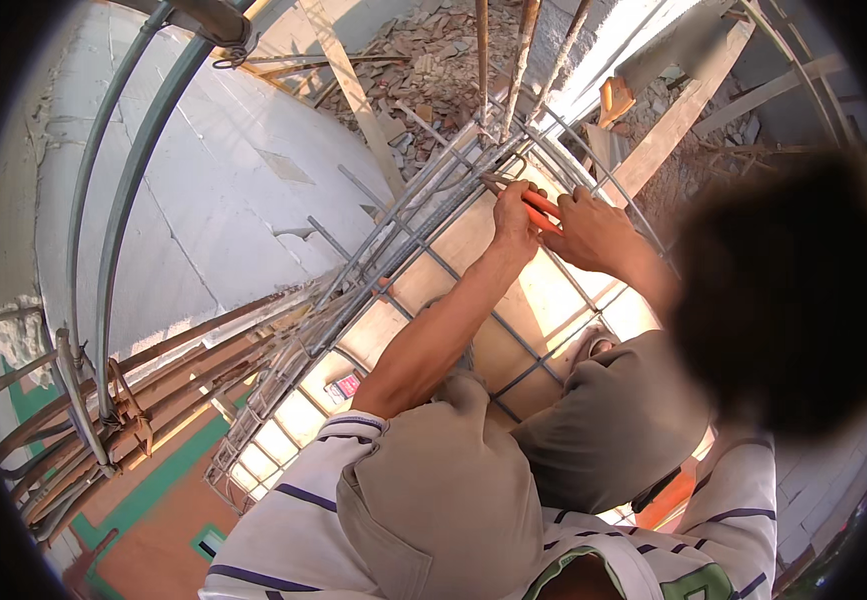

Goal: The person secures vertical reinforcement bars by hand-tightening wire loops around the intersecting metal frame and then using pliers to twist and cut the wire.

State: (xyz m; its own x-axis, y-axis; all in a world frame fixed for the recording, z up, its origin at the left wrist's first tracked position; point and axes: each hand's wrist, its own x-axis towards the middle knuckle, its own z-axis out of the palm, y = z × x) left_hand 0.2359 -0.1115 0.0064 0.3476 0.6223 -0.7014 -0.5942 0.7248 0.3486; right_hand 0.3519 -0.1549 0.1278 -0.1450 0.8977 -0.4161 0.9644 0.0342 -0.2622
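Note:
Orange-handled pincers point(541, 204) are held in both hands, their metal jaws at the corner of a steel rebar grid point(443, 262). My left hand point(515, 215) is closed around them near the jaws, partly covering the handles. My right hand point(598, 232) closes on the handle ends, just to the right. Upright rebars point(520, 60) rise behind the jaws, where several bars cross. I cannot make out what the jaw tips grip. Pale wooden boards point(513, 330) lie beneath the grid, under my bent knees.
A saw with an orange handle point(614, 102) is beyond my right hand. Broken rubble point(423, 60) lies ahead. Bundled bars point(283, 345) and curved metal pipes point(128, 200) stand at the left. A small pink box point(344, 387) is by my left forearm. A dark blur point(783, 300) hides the right side.

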